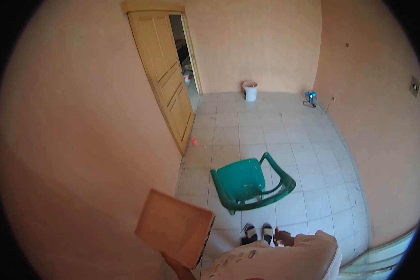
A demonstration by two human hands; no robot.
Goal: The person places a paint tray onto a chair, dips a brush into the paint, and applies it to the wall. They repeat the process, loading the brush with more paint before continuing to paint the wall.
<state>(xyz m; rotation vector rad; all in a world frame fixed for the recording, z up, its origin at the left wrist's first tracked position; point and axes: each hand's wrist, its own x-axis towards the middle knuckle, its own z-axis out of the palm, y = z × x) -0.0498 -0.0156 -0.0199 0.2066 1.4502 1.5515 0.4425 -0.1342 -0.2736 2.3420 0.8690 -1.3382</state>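
My left hand point(173, 267) is at the bottom, closed around the lower edge of an orange-brown rectangular tray point(175, 228), which is tilted with its shallow inside showing. To the right, beside my stained light clothing point(275, 261), my right hand point(283, 237) hangs low near my feet; its fingers are small and partly hidden, and I cannot make out whether it holds anything. A green plastic chair point(241, 179) stands on the tiles in front of my sandalled feet point(259, 231).
A wooden door point(161, 70) stands ajar at the left. By the far wall is a white bucket point(250, 92). A blue device point(311, 96) with a cable sits in the far right corner. A small red object point(194, 141) lies near the door. Glass panes point(382, 259) are at lower right.
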